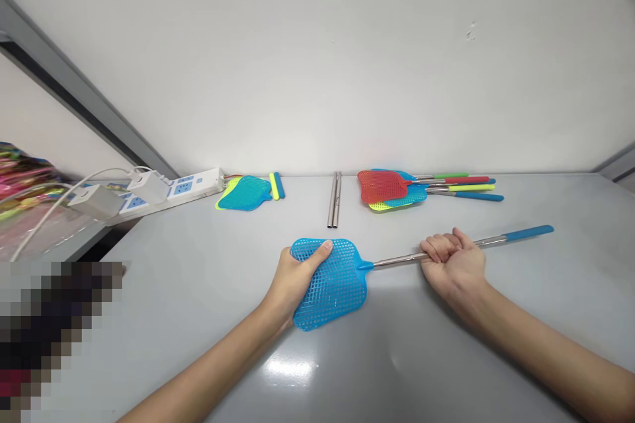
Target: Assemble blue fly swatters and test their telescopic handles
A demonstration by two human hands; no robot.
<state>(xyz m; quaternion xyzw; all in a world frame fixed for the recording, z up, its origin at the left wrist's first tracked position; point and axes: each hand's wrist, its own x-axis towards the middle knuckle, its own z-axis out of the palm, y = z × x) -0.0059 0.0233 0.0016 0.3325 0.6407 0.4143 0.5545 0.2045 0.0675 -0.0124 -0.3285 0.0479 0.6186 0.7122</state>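
From the head camera, the only view, holds a blue swatter (337, 287) across the near part of a grey table (421, 357), with the mesh to the left and the handle end to the right. Pinches the mesh in the left hand (286, 281), with thumb flat on top and fingers tucked underneath. Wraps the fingers of the right hand (456, 264) closely around the metal shaft (397, 260), short of the blue grip (530, 232). Already has mesh, shaft and grip in one line here. Cannot tell, at this fineness of detail, how firmly seated at either end. At the back right, by the wall (317, 66), shows a pile of swatters (381, 186), red, blue and yellow in the mesh, all with handles pointing right. Counts, as a judgement, as the finished share. At the back left, near the power strip (198, 186), leaves two separate heads, a blue head (245, 193) over a yellow head (221, 202), just beside a yellow sleeve (274, 186) and a blue sleeve (280, 186). Between these and the pile, leaves two bare rods (331, 201) side by side. Seems, then, well past halfway, with loose pieces enough for about two more.
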